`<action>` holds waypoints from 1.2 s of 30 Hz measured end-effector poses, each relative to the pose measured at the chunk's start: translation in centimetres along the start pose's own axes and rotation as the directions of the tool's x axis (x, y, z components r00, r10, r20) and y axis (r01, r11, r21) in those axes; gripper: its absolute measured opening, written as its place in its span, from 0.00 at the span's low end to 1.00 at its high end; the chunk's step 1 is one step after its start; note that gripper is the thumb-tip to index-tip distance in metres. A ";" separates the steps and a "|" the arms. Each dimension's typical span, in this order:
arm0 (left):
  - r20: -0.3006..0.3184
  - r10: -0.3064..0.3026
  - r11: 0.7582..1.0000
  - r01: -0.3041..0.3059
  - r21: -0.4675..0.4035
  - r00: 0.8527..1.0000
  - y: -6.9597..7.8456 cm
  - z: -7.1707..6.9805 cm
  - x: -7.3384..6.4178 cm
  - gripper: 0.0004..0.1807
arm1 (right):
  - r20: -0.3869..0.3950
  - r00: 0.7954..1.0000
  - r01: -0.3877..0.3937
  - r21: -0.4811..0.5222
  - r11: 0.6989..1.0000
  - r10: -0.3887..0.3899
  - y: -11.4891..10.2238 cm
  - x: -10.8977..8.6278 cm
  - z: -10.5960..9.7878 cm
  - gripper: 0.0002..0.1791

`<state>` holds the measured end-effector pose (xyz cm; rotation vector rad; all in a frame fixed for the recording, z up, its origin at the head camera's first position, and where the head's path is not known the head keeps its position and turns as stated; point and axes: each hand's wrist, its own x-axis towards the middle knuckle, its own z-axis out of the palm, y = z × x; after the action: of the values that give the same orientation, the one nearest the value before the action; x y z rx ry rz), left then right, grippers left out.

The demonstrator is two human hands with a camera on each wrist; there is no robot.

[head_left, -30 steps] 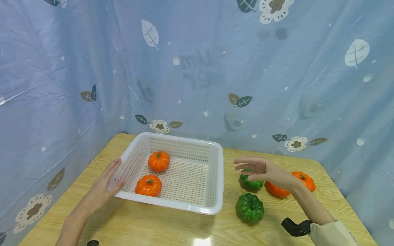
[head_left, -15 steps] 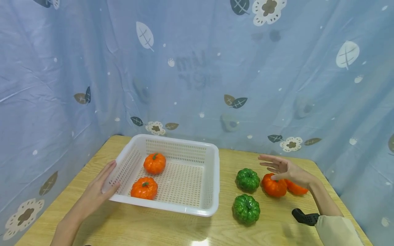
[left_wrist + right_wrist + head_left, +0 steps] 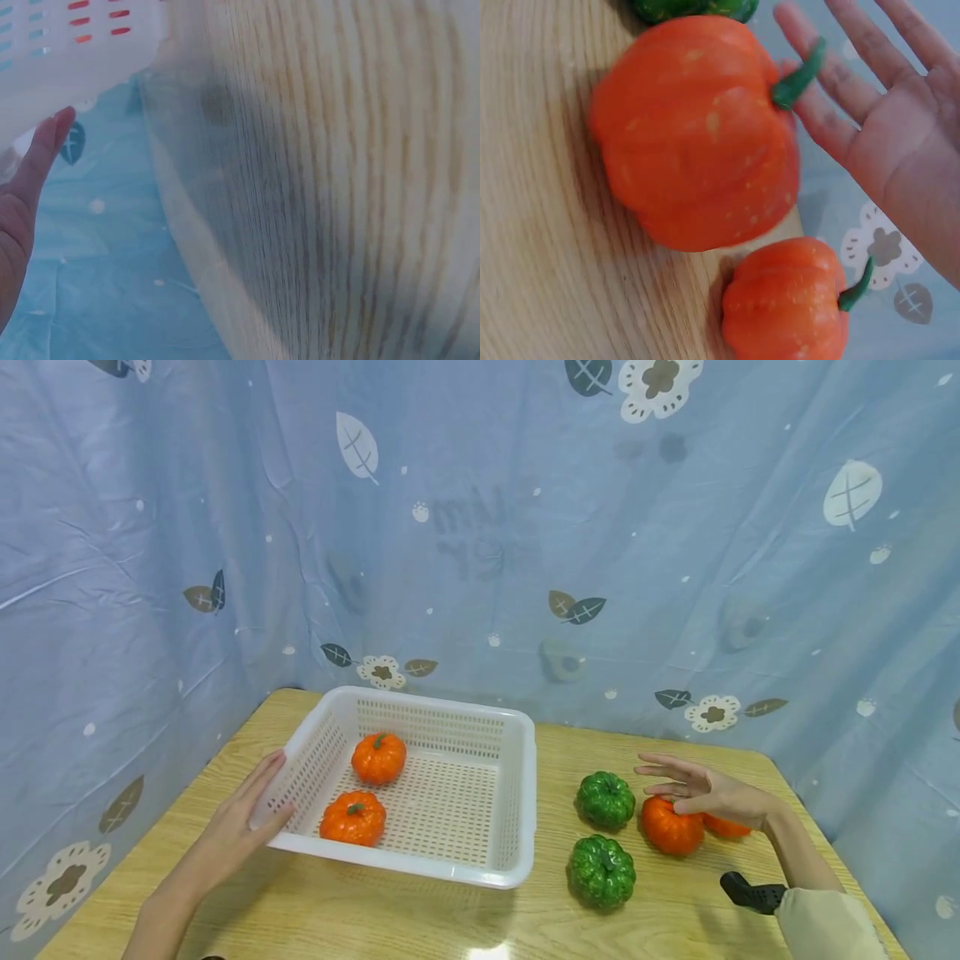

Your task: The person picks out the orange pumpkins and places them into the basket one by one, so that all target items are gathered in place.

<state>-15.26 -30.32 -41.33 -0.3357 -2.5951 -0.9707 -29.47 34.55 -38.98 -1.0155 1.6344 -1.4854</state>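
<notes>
Standing upright, orange pumpkin (image 3: pixel 670 832), green stem (image 3: pixel 800 80) pointing up toward right hand (image 3: pixel 711 792)

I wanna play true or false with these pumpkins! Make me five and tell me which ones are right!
1. Two orange pumpkins sit in the basket. True.
2. The green ones are in there too. False: both green pumpkins are on the table.
3. The left hand is at the basket's side. True.
4. A green pumpkin is being held. False: the right hand has its fingers stretched out by an orange pumpkin.
5. The curtain is blue. True.
</notes>
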 end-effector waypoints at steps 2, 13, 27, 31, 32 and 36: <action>0.005 -0.002 1.000 0.002 -0.004 1.000 0.0 -0.2 0.0 0.40 | 0.008 1.000 0.017 0.013 1.000 -0.017 -0.1 -0.1 0.0 0.40; -0.003 0.003 1.000 -0.003 -0.022 1.000 -0.5 0.1 -0.2 0.40 | 0.033 0.998 -0.055 0.003 0.998 0.055 0.0 -0.2 -0.3 0.41; -0.015 -0.003 1.000 0.003 -0.012 1.000 -0.5 0.2 -0.1 0.41 | 0.066 0.998 -0.010 0.084 0.996 0.004 2.3 -3.5 1.8 0.41; -0.017 -0.002 1.000 0.002 -0.007 1.000 -0.6 0.4 0.0 0.41 | -0.003 1.000 0.014 0.047 0.999 -0.014 3.5 -4.1 2.4 0.42; -0.016 -0.003 1.000 0.002 -0.008 1.000 -0.7 0.4 0.0 0.41 | -0.019 1.000 0.012 0.033 0.999 -0.011 3.7 -4.2 2.4 0.43; -0.015 -0.001 1.000 0.001 -0.009 1.000 -0.6 0.3 0.0 0.41 | -0.062 0.998 -0.022 0.007 1.000 0.023 4.2 -4.6 2.7 0.43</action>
<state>-15.50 -30.55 -41.93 -0.3277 -2.5783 -0.9815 -25.44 37.59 -43.52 -0.9529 1.6781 -1.5201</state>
